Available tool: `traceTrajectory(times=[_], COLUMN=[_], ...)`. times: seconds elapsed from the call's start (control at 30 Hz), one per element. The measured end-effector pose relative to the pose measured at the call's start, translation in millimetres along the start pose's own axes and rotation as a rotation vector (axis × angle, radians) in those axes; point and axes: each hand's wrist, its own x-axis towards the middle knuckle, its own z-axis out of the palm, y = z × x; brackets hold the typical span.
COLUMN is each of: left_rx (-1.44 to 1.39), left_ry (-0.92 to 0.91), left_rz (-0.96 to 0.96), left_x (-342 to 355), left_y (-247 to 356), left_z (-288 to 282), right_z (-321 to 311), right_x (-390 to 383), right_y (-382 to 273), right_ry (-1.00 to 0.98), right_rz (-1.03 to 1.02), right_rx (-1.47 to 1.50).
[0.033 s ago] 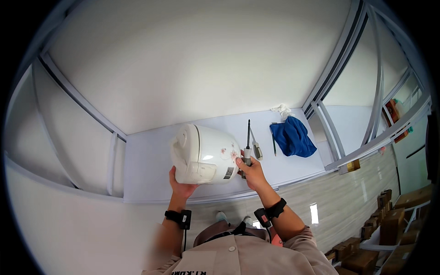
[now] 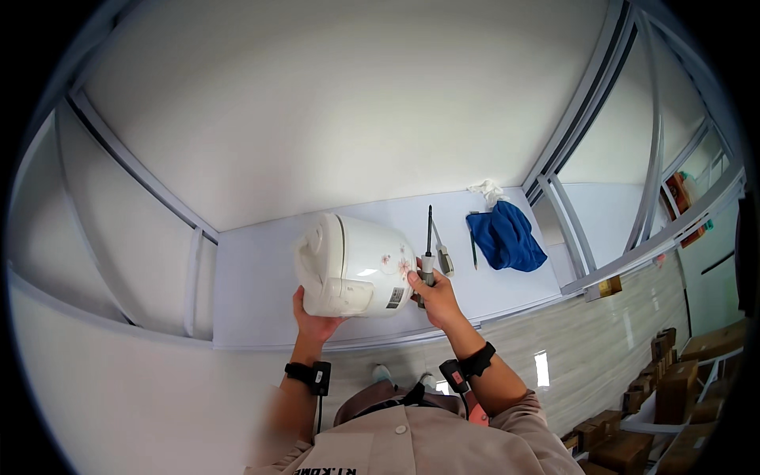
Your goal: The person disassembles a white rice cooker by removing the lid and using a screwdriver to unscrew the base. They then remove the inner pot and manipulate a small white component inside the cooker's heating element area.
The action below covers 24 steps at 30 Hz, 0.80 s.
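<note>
A white rice cooker [image 2: 360, 257] with pink flowers lies tipped on its side over the white table [image 2: 249, 285]. My left hand [image 2: 315, 320] grips its lower left end, fingers partly hidden behind it. Against the cooker's right end, my right hand [image 2: 435, 302] is closed on an upright screwdriver [image 2: 427, 264] with a grey handle and dark shaft, its thumb touching the cooker. Just right of that, another grey-handled tool [image 2: 444, 260] rests on the table.
A crumpled blue cloth [image 2: 508, 237], a green pencil [image 2: 473, 251] and a white rag [image 2: 488, 190] lie on the right part of the table. Grey metal frames [image 2: 564, 233] flank it. Cardboard boxes [image 2: 677, 392] stand at lower right. A white wall rises behind.
</note>
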Motion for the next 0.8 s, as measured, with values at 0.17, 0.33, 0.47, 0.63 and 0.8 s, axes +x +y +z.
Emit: traceTrajectory(times=[0.17, 0.33, 0.47, 0.63, 0.8], left_rx=[-0.023, -0.009, 0.03, 0.214, 0.998], left_ry=[-0.034, -0.022, -0.012, 0.179, 0.563], left_rz=[-0.036, -0.061, -0.071, 0.121, 0.408], left_x=[10, 16, 20, 27, 38], left_y=[-7, -9, -6, -6, 21], left_z=[-5, 2, -4, -7, -28], right_z=[6, 12, 5, -9, -4], right_x=[-2, -3, 1, 4, 1], right_y=[-9, -16, -13, -12, -13], right_ry=[-0.004, 0.034, 0.036, 0.06, 0.056], right_rz=[-0.041, -0.031, -0.02, -0.007, -0.018], right_rx=[0.002, -0.026, -0.025, 0.038, -0.019])
